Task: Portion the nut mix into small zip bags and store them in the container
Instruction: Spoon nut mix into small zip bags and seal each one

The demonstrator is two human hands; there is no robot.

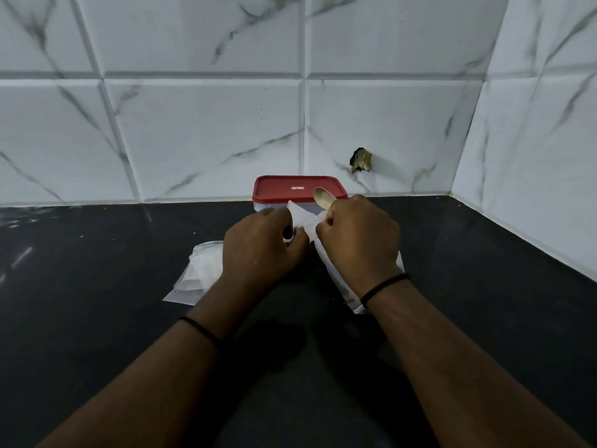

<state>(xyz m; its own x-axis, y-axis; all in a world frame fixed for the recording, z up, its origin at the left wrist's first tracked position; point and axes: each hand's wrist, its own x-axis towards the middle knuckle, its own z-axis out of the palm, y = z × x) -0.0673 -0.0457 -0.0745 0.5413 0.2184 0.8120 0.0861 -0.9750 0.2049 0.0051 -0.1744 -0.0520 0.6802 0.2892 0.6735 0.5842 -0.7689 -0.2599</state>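
Between left hand [263, 245] and right hand [358, 236] — both pinching — small zip bag [303, 219].

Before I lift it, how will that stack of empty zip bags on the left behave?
The stack of zip bags looks thin and clear, so probably floppy and very light. The layers lie loosely fanned on the dark counter, so they may slide apart. Glossy film likely makes them slippery.

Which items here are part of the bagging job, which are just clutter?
Job: small zip bag pinched by both hands (left, right); spoon in right; spare bags; red-lidded container.
Clutter: wall fitting; countertop.
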